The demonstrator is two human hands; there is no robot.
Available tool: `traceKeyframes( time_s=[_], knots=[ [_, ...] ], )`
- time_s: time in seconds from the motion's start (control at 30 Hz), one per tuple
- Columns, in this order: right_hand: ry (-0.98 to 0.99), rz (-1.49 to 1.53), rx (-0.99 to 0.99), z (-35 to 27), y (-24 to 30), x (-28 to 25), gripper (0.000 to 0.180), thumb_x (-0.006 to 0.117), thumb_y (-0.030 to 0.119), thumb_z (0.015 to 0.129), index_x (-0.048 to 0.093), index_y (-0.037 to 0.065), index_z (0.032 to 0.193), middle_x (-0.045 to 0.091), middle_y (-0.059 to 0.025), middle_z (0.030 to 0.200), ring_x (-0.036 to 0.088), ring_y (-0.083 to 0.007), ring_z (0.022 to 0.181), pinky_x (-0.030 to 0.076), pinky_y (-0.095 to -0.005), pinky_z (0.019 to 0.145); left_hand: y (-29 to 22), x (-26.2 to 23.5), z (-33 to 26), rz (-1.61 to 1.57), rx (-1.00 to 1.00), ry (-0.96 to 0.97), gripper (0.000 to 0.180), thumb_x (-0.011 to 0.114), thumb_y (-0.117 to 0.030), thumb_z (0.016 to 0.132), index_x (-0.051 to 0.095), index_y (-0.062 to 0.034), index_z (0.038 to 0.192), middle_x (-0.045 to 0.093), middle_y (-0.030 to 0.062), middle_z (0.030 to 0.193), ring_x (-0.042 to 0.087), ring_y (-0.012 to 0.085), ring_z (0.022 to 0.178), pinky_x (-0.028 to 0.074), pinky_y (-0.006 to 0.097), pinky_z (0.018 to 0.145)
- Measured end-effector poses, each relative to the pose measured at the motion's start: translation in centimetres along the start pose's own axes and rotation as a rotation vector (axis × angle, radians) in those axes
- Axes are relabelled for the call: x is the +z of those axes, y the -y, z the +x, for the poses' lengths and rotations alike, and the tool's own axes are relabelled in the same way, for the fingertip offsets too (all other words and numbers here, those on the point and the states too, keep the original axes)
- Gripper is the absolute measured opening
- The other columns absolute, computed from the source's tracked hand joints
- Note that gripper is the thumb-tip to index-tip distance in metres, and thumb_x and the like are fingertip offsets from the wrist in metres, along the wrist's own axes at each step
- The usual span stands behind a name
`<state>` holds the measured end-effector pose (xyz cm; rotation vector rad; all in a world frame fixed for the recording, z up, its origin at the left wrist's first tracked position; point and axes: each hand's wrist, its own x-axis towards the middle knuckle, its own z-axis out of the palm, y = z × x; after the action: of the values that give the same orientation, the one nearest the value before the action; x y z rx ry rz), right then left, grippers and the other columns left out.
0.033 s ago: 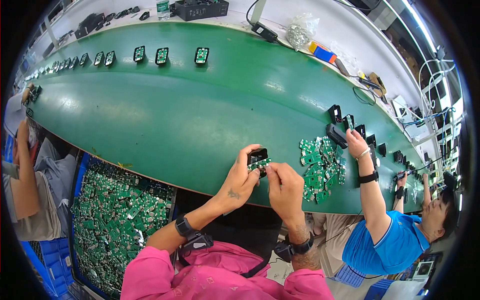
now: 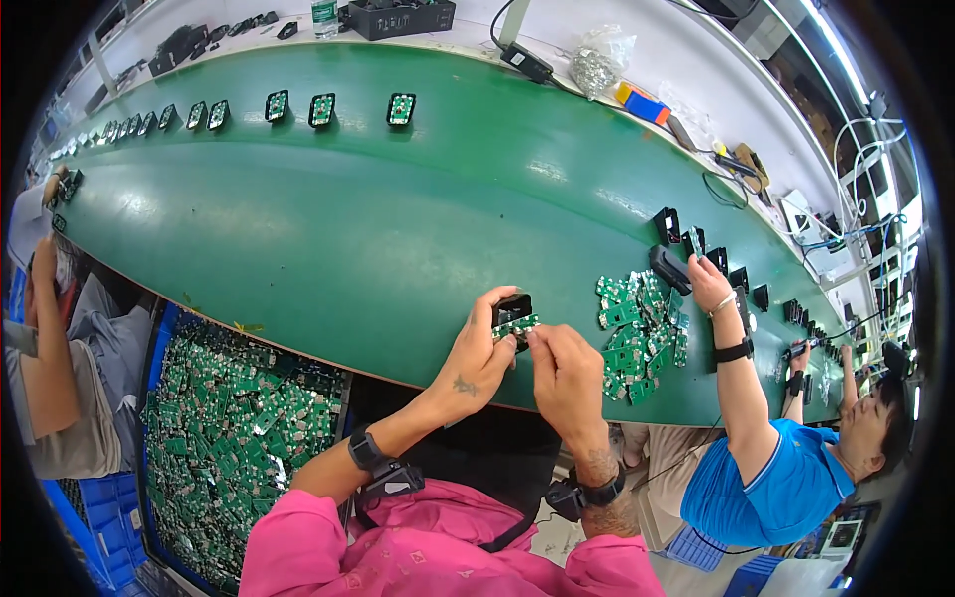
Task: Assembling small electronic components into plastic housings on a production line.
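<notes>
My left hand (image 2: 470, 360) is closed around a small black plastic housing (image 2: 517, 304), held up over the front edge of the green bench (image 2: 398, 239). A green circuit board (image 2: 519, 323) sits across the housing's opening, partly in it and tilted. With fingers pinched together, my right hand (image 2: 570, 370) grips the right end of that board; the fingertips hide the exact contact. A loose pile of green circuit boards (image 2: 637, 333) lies on the bench to the right of my hands.
Several housings with boards in them (image 2: 321, 111) line the far left. A blue-rimmed bin of boards (image 2: 234, 438) stands below the bench at left. A co-worker's hand (image 2: 708, 287) reaches near black housings (image 2: 668, 227) at right; another person's arm (image 2: 47, 338) is far left.
</notes>
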<state>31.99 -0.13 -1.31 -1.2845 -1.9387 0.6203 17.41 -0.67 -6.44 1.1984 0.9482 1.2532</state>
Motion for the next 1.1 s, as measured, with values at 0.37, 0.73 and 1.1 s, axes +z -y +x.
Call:
traceKeyframes(
  time_s=[0.37, 0.73, 1.1],
  knots=[
    [0.278, -0.155, -0.104, 1.8, -0.1, -2.5, 0.006, 0.062, 0.004, 0.087, 0.061, -0.002, 0.085, 0.060, -0.0173, 0.076, 0.060, -0.0376, 0.070, 0.047, -0.0433, 0.062, -0.4, -0.1, -0.1, 0.245, 0.030, 0.044, 0.052, 0.048, 0.002, 0.092, 0.033, -0.0043, 0.142, 0.052, 0.0161, 0.116, 0.056, 0.0208, 0.090, 0.049, 0.034, 0.082],
    [0.405, -0.066, 0.040, 2.5, -0.4, -2.9, 0.010, 0.060, 0.006, 0.083, 0.062, -0.004, 0.078, 0.059, -0.0183, 0.070, 0.058, -0.0354, 0.060, 0.044, -0.0405, 0.055, -0.6, -0.1, -0.1, 0.372, 0.130, 0.112, 0.055, 0.048, -0.001, 0.092, 0.029, -0.0035, 0.144, 0.043, 0.0275, 0.127, 0.053, 0.0472, 0.105, 0.046, 0.048, 0.092],
    [0.288, -0.200, -0.119, 1.2, -0.5, -1.7, 0.009, 0.061, 0.006, 0.085, 0.062, -0.002, 0.081, 0.062, -0.0193, 0.075, 0.060, -0.0399, 0.068, 0.048, -0.0441, 0.060, 0.1, 1.0, -0.4, 0.481, 0.134, 0.020, 0.056, 0.048, 0.004, 0.089, 0.030, 0.0008, 0.141, 0.045, 0.0271, 0.123, 0.051, 0.0423, 0.109, 0.044, 0.044, 0.097]
  ],
)
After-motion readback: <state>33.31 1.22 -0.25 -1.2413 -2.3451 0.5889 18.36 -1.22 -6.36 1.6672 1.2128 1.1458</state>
